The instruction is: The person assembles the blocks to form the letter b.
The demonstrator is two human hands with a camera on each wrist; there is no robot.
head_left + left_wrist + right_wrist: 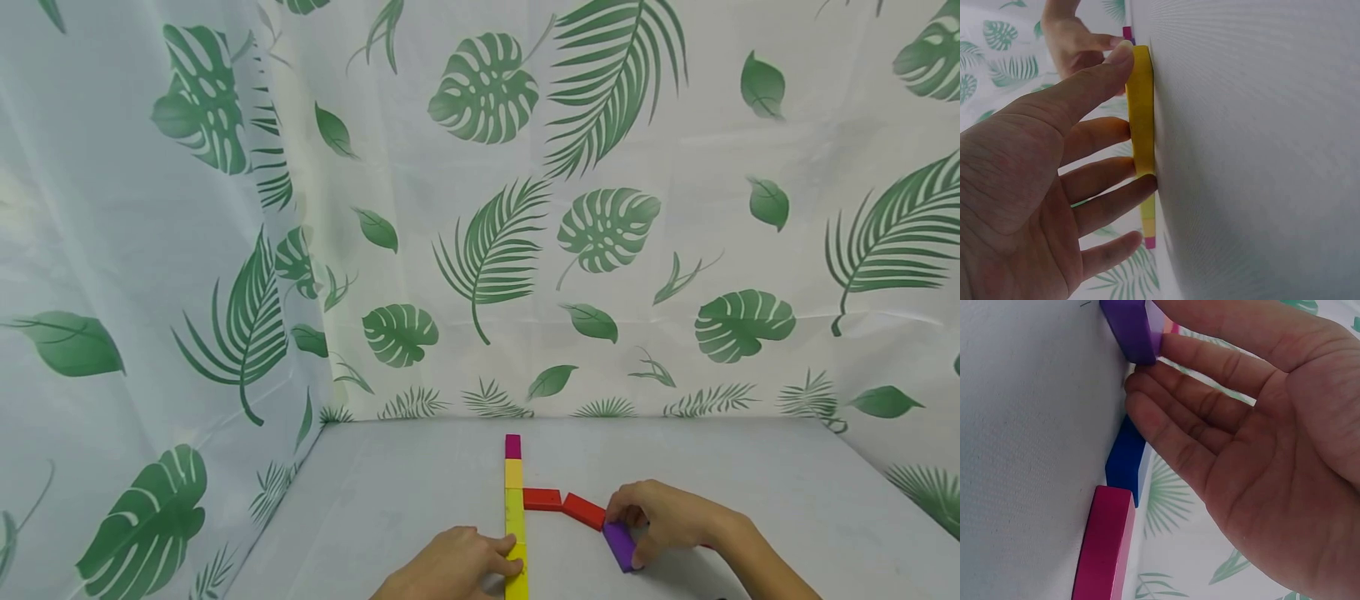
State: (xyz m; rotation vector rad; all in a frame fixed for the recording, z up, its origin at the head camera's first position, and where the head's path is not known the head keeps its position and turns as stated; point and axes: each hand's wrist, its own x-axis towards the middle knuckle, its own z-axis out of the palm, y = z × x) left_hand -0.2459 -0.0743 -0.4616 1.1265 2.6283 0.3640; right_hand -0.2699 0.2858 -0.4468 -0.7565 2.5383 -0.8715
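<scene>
A straight row of blocks runs away from me: a yellow block (516, 581) nearest, then a yellow-green block (514, 512), a pale orange block (513, 473) and a magenta block (513, 446). My left hand (459, 562) rests on the near yellow part, thumb and fingertips touching it, fingers loosely extended. From the row, two red blocks (542, 499) lead right in a bend. At their end my right hand (671, 521) pinches a purple block (620, 547) lengthwise between thumb and fingers. The purple block stands angled towards me, its far end close to the second red block.
In the right wrist view, a blue block (1126, 459) and a pink block (1102, 544) lie beyond the right fingers; the head view mostly hides them. The white table (420, 475) meets a leaf-patterned curtain (570, 358) at the back and sides.
</scene>
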